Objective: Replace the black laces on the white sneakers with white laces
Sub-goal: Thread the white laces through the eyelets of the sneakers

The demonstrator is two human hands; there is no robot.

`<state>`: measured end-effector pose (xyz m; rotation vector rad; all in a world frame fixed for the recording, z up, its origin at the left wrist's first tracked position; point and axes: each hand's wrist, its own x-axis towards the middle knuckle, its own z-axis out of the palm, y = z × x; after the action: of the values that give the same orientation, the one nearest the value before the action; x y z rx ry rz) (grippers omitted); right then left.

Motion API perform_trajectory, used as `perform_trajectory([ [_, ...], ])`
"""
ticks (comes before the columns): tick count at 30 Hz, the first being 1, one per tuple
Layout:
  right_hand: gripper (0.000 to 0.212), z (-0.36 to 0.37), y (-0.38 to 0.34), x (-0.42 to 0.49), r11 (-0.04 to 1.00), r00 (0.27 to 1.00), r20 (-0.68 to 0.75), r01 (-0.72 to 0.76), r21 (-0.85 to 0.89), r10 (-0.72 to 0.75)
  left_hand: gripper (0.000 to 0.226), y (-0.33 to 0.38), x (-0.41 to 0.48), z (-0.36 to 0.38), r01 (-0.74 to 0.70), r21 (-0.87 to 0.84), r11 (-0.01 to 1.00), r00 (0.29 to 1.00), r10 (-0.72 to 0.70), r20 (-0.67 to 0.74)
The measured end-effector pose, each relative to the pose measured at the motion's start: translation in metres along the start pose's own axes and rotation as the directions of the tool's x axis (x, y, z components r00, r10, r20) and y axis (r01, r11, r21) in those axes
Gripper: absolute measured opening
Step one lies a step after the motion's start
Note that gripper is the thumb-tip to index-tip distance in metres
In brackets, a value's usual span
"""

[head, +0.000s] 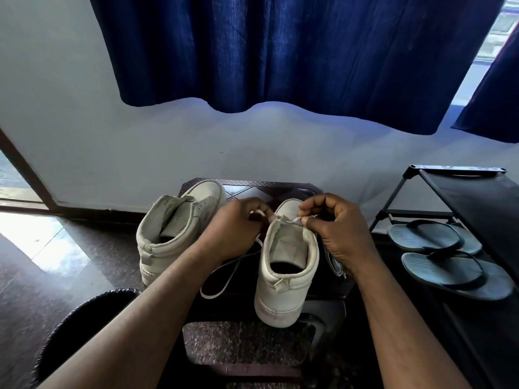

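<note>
Two white sneakers stand heel-first toward the head camera on a dark stool (247, 189), which puts their open collars and eyelet rows within easy reach of both arms.

The near sneaker (286, 276) is the one being worked on. The left hand (236, 231) has its fingers curled in a pinch on the white lace (208, 297) at one side of the tongue. The right hand (337, 234) pinches the same lace between thumb and forefinger at the other side, by the top of the collar. Holding both ends this way looks meant to even the lace and draw it snug through the upper eyelets. Slack from the lace trails down in a loop onto the stool between the two shoes.

The far sneaker (174, 228) sits just beside the left wrist with its tongue bare; whether it has any lace cannot be told from here. No black laces can be made out, so the old ones appear to be out of this shoe.

A shoe rack (477, 197) holding flip-flops (438, 240) stands to the right, a dark bin (84, 318) is at lower left, and a blue curtain (280, 51) hangs above.
</note>
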<state>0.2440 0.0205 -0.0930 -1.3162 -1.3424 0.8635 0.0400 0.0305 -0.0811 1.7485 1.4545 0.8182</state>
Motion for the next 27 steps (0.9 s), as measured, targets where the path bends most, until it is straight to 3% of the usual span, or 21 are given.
perform_trajectory([
  [10,0.023,0.006,-0.004,-0.002,0.987,1.0,-0.005,-0.017,-0.161,0.016,0.012,0.003,-0.001,0.0,-0.012,0.113,0.994,0.994,0.024,-0.108],
  [14,0.012,0.009,-0.005,-0.003,0.983,0.994,0.084,-0.05,-0.178,0.066,0.01,0.005,-0.001,-0.001,0.014,-0.044,0.999,0.996,-0.017,-0.082],
  [18,0.01,0.014,-0.008,0.0,0.968,0.992,0.075,-0.081,-0.239,0.102,0.012,0.004,-0.001,-0.004,0.086,-0.199,0.976,0.994,-0.098,-0.05],
  [22,0.008,0.018,-0.007,0.002,0.95,0.992,0.066,-0.079,-0.303,0.104,0.008,0.006,-0.004,-0.005,0.2,-0.5,0.843,0.978,-0.199,0.056],
  [27,0.007,0.019,-0.008,0.0,0.942,0.996,0.07,-0.025,-0.334,0.051,0.009,0.008,-0.002,0.001,0.305,-0.631,0.713,0.948,-0.292,0.128],
])
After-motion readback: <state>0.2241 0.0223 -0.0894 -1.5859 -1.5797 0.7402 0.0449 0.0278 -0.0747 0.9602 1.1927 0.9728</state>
